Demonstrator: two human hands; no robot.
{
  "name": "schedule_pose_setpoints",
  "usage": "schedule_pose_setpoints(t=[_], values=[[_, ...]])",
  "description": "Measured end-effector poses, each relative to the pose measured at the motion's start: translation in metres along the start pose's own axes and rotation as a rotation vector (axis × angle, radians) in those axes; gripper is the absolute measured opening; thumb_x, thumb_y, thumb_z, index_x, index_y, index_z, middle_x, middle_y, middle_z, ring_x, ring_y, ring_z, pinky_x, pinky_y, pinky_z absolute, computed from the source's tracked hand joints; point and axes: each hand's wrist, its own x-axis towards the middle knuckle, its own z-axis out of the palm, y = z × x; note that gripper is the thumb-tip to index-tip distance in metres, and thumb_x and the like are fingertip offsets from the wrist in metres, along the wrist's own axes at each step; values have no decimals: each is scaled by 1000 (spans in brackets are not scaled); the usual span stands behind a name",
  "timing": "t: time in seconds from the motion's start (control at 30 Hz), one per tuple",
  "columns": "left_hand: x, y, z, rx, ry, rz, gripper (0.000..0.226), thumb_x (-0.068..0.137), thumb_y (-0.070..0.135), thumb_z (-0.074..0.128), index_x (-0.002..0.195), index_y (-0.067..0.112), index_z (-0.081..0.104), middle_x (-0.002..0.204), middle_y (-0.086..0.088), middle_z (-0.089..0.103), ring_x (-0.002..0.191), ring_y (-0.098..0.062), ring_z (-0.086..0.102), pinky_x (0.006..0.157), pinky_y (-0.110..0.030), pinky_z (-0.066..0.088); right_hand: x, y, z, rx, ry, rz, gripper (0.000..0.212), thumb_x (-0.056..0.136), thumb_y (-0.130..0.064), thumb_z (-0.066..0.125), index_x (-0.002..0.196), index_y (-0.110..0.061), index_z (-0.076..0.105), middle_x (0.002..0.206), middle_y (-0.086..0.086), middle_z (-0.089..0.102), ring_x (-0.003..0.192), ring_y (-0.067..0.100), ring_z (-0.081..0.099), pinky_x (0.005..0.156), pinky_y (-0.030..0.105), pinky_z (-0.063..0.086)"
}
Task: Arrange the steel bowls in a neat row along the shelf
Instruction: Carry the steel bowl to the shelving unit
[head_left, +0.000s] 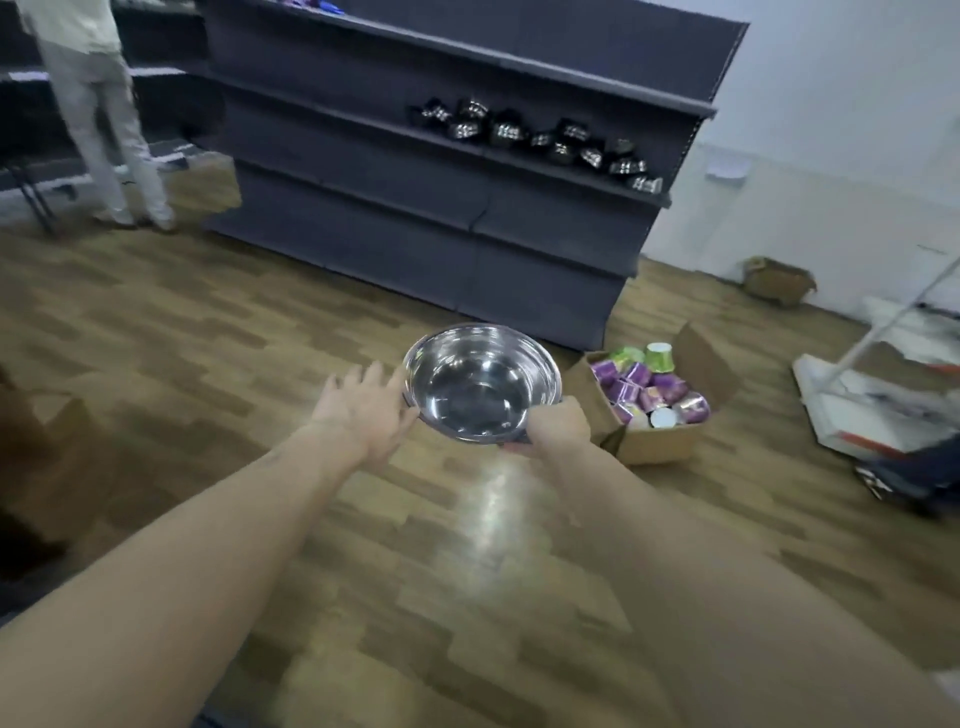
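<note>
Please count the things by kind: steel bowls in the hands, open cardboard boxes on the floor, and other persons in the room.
Steel bowl in the hands: 1
Open cardboard boxes, one with cups, one by the wall: 2
Other person: 1
Total: 4

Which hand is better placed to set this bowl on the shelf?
Right. The right hand already grips the bowl at its near rim, and the bowls on the shelf lie up and to the right. The left hand is open, fingers spread, only against the bowl's left side.
</note>
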Motion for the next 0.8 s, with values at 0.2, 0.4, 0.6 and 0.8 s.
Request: schedule_pose_setpoints(t=[0.2,0.4,0.6,0.8], values=[[61,46,-7,12,13,104,57,99,51,30,149,24,22,148,-8,36,137,-29,35,109,-47,33,65,-17,-42,144,34,33,44,81,19,58,121,1,60,112,26,67,83,43,73,45,39,60],[112,72,-16,8,-11,74,59,99,51,28,151,21,22,145,-10,39,136,-31,35,111,-48,31,121,-40,-54,82,33,17,45,79,16,63,120,0,59,110,23,67,82,42,75,65,52,65],[160,62,-25,106,-49,-1,66,101,51,22,154,12,15,156,-11,25,144,-31,24,115,-48,25,162,-64,-46,104,16,41,36,90,16,55,123,3,62,108,23,69,65,33,72,42,31,57],[228,27,-29,93,-88,-35,70,101,53,19,157,14,2,164,-12,5,149,-36,10,119,-51,16,206,-107,2,-54,5,2,29,97,8,53,124,5,59,102,18,68,52,21,60,27,15,36]])
